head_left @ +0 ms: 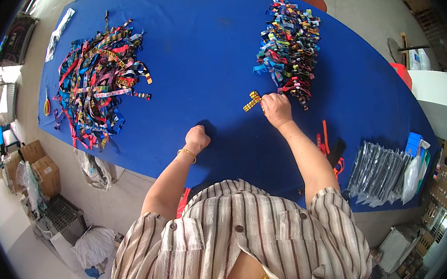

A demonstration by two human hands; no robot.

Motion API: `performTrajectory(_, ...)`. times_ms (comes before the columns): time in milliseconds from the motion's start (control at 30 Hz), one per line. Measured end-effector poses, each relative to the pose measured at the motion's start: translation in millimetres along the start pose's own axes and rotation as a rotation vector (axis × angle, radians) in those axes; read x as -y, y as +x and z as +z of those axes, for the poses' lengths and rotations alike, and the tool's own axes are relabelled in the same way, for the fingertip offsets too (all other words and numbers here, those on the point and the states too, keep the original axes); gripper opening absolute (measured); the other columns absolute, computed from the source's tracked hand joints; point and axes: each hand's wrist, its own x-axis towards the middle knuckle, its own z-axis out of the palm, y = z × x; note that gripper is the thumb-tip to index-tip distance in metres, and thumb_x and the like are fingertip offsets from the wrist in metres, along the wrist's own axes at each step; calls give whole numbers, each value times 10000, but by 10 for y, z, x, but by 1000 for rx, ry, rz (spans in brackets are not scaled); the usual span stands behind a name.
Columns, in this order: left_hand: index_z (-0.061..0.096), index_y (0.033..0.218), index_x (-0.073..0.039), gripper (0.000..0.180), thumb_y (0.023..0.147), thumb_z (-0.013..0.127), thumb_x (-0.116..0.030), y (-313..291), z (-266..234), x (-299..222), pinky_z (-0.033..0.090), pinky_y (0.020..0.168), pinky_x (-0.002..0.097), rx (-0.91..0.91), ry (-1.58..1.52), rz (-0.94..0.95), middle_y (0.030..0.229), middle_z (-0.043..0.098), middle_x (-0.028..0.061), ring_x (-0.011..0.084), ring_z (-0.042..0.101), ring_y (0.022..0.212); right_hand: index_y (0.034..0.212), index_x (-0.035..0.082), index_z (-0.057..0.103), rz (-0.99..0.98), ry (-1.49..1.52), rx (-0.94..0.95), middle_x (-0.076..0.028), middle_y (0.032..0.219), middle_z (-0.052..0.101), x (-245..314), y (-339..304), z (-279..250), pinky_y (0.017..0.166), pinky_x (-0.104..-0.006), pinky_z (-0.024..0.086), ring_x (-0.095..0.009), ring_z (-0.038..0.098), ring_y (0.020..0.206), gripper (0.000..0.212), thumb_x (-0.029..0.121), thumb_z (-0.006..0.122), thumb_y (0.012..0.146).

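Observation:
In my right hand (pixel 276 109) is a folded yellow-and-black checked strap (pixel 252 101), pinched by the fingers, with its loose ends sticking out to the left. That hand is at the near end of a long pile of folded, multicoloured straps (pixel 290 49), stacked in rows. My left hand (pixel 198 139) is closed in a fist above the middle of the blue tabletop (pixel 198 68); nothing shows sticking out of it. Farther left lies a tangled heap of loose patterned straps (pixel 101 81), away from both hands.
Yellow-handled scissors (pixel 47 106) lie by the left edge. Right of my right forearm are orange-red strips (pixel 325 138) and a black flat item (pixel 336 152). Clear plastic packets (pixel 377 174) and a blue box (pixel 413 143) sit at the right edge. Cartons (pixel 45 172) stand on the floor at left.

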Motion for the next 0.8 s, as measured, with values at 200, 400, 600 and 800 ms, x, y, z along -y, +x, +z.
performTrajectory(200, 679, 952, -24, 243, 749, 567, -96, -44, -28, -14, 523, 889, 433, -19, 14, -2, 1031, 682, 219, 379, 643, 1018, 852, 144, 571, 50, -86, -85, -28, 834, 543, -258, 296, -37, 755, -391, 430, -234, 566, 822, 113, 205, 663, 829)
performTrajectory(400, 676, 964, -25, 248, 755, 563, -95, -61, -43, -25, 521, 890, 435, -15, 16, -13, 1037, 681, 216, 378, 641, 1023, 828, 157, 639, 99, -99, -143, -20, 858, 539, -433, 538, -70, 769, -385, 441, -232, 558, 850, 62, 200, 684, 825)
performTrajectory(600, 676, 962, -27, 250, 749, 561, -91, -89, -45, -43, 522, 887, 434, -35, 33, -12, 1030, 683, 214, 376, 641, 1021, 847, 140, 628, 86, -127, -154, -28, 863, 535, -544, 669, -32, 784, -394, 437, -239, 558, 858, 88, 195, 691, 819)
performTrajectory(800, 677, 961, -31, 250, 750, 558, -94, -110, -46, -58, 523, 885, 430, -71, 38, -6, 1023, 684, 214, 371, 644, 1017, 837, 126, 581, 132, -189, -116, -47, 884, 527, -608, 702, 17, 782, -397, 437, -242, 553, 871, 135, 198, 692, 809)
